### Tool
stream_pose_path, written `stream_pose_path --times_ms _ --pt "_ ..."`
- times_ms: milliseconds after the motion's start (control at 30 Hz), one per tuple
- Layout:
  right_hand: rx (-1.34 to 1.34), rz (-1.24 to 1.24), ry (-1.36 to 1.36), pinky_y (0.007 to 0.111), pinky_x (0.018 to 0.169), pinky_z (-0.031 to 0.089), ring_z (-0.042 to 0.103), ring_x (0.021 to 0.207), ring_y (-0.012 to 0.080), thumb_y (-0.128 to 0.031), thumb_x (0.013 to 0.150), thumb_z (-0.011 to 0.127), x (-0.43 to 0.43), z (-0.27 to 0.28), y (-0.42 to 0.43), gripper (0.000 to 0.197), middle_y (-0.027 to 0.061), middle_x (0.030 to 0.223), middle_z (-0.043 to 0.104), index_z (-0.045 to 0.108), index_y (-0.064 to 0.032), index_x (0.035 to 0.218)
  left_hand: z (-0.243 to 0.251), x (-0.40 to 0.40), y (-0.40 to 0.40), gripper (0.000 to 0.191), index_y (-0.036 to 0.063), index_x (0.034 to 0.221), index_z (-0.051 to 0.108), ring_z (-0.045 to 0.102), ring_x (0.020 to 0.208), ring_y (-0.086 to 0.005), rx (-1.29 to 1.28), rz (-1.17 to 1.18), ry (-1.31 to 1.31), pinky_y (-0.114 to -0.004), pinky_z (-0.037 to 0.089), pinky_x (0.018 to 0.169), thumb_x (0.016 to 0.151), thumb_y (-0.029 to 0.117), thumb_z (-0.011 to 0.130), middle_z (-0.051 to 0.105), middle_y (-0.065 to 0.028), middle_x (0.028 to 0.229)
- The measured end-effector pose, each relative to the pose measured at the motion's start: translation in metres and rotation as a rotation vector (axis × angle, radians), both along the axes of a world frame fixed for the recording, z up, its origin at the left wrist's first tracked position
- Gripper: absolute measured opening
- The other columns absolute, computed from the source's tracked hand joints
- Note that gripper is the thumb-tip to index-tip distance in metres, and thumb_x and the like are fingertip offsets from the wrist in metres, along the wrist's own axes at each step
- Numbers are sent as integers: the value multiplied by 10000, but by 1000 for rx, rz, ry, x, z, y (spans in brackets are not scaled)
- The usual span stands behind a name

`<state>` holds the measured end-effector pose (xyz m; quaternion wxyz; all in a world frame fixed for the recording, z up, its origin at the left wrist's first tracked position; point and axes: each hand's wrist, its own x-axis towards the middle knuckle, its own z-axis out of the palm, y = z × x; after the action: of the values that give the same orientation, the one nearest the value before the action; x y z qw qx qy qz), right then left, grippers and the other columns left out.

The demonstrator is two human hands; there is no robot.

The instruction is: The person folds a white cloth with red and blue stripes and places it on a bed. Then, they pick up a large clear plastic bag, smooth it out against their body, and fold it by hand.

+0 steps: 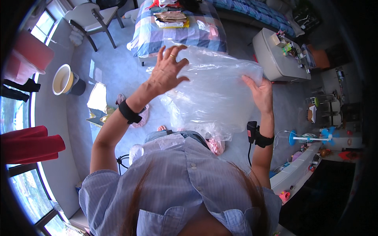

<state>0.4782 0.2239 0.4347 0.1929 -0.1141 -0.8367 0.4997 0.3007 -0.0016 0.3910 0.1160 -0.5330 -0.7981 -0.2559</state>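
Note:
A large clear plastic bag (pixel 212 97) hangs spread out in front of me, its surface creased and shiny. The bag's upper right corner is pinched in my right hand (pixel 261 93), thumb on the near side and the other fingers hidden behind the film. At the bag's upper left edge is my left hand (pixel 166 70), its fingers spread and bent, with a gap between thumb and forefinger. Whether its fingertips touch the film cannot be told. The bag's lower edge hangs crumpled near my lap.
Beyond the bag is a bed with a checked cover (pixel 138 35), bearing a stack of folded bags (pixel 169 17). A white table (pixel 265 59) with small items stands right. On the left are a bin (pixel 63 79), a chair (pixel 85 17) and a paper bag (pixel 97 96) on the floor.

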Motion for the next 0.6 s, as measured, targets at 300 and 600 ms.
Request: stream_pose_path --times_ms 300,600 --pt "224 132 -78 234 665 440 564 717 91 -134 806 615 17 19 22 186 38 799 643 631 24 902 11 -21 4 155 111 835 600 291 1254 -211 -204 -221 -188 -575 22 1033 712 160 681 424 -54 1249" --pt "74 -219 -5 223 691 426 539 742 81 -208 834 590 18 10 35 258 24 825 627 612 25 940 7 -45 8 489 61 1137 498 581 854 -272 -92 -128 -361 -340 463 760 705 163 705 589 -138 907"
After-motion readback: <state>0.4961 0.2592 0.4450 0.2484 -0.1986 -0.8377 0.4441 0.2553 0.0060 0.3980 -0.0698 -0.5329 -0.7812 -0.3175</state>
